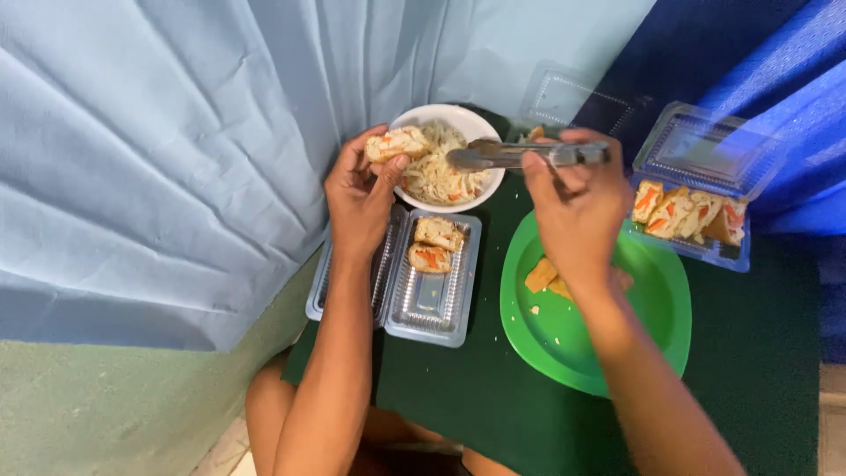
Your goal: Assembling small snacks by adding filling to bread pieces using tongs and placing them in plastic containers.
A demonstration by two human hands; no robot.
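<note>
Left hand (361,189) grips one roll (398,142), right hand (577,207) clamps tongs (520,155); two rolls (436,245) boxed.

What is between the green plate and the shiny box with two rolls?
Only bare dark green tablecloth separates the green plate from the clear tray, in the head view.

Filled roll (397,143) held above white bowl (476,121), metal tongs (520,155) level

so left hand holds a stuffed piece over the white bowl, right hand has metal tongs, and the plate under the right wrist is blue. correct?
Not quite: the plate is green, as the head view shows. The left hand does hold the stuffed piece at the white bowl, and the right hand has the metal tongs.
</note>
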